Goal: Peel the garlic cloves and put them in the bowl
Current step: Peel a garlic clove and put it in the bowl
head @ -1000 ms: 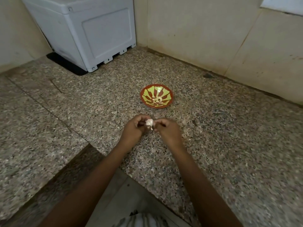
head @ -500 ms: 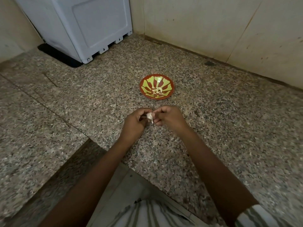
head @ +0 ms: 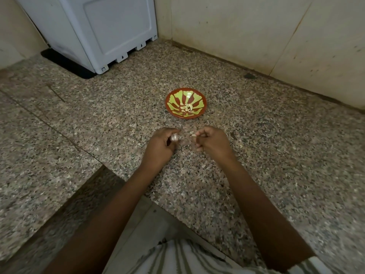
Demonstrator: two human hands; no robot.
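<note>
Reaching over the speckled granite bench (head: 276, 155), the left hand (head: 159, 148) curled its fingers round a pale garlic piece (head: 174, 137), while the right hand (head: 213, 143), near it but apart, pinched a small clove bit (head: 193, 135) between thumb and fingertips. Farther off on the bench sat the red-and-green bowl (head: 199, 99), with peeled cloves (head: 186, 107) heaped at its centre.

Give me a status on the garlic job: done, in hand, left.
Done: a few peeled cloves lie in the bowl.
In hand: the left hand holds a pale garlic piece. The right hand pinches a small pale bit; I cannot tell whether it is skin or clove.
Left: finish peeling what is held and put it in the bowl.
</note>
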